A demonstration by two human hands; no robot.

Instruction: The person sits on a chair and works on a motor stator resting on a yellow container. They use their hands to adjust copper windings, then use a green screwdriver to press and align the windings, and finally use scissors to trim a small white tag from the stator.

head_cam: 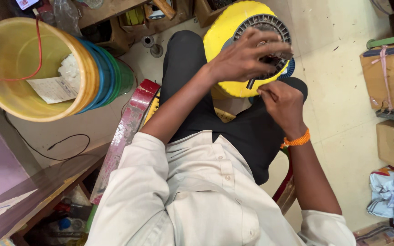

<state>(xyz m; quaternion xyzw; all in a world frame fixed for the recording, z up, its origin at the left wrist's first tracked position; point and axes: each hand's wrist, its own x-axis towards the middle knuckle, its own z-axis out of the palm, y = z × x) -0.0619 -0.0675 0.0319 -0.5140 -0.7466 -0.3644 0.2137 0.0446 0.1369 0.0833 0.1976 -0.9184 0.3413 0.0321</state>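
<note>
Yellow plastic fan housing [226,34] with dark round grille [263,23], propped on the lap of black trousers [192,68]. Left hand [247,57] spread wide, fingers draped across the grille. Right hand [281,102] just below, fingertips pinched together on something small at the housing's lower rim. Orange thread band [296,140] on the right wrist. Stacked plastic buckets [46,68] on the floor, well apart.

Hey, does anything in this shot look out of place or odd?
A red wire loops loose across the mouth of the tilted yellow plastic tub, with a crumpled paper slip inside. Otherwise nothing stands out; both hands work on the round yellow plastic housing.
</note>
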